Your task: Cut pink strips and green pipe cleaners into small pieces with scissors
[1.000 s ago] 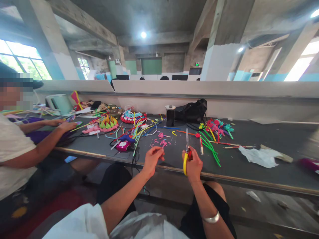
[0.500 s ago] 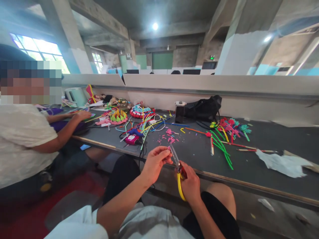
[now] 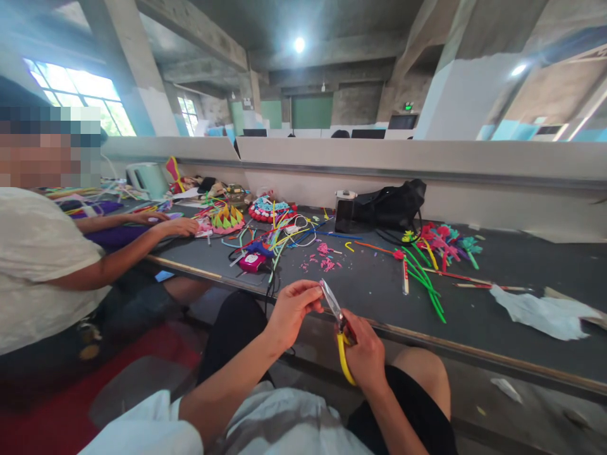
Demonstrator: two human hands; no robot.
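Yellow-handled scissors point(image 3: 343, 341) are held in my right hand point(image 3: 364, 347), fingers closed around the grip and blades pointing up and away. The blade tips meet the fingertips of my left hand point(image 3: 294, 311). That hand is closed in a pinch; whatever sits between its thumb and fingers is too small to make out, with only a hint of pink there. Just beyond, on the dark table point(image 3: 303, 294), lie pink fuzzy clippings point(image 3: 325, 258). Both hands are in the air at the table's front edge, above my lap.
Pipe-cleaner flowers point(image 3: 441, 243) with green stems point(image 3: 424, 284) lie to the right, near a crumpled white sheet point(image 3: 535, 313). A black bag point(image 3: 393, 205) stands at the back. Left are a magenta box point(image 3: 252, 261), loose pipe cleaners and a co-worker's hand point(image 3: 183, 227).
The scissor blades look closer together than before, while my hands keep almost the same place. The co-worker's hand has moved right, to the pink pieces on the table.
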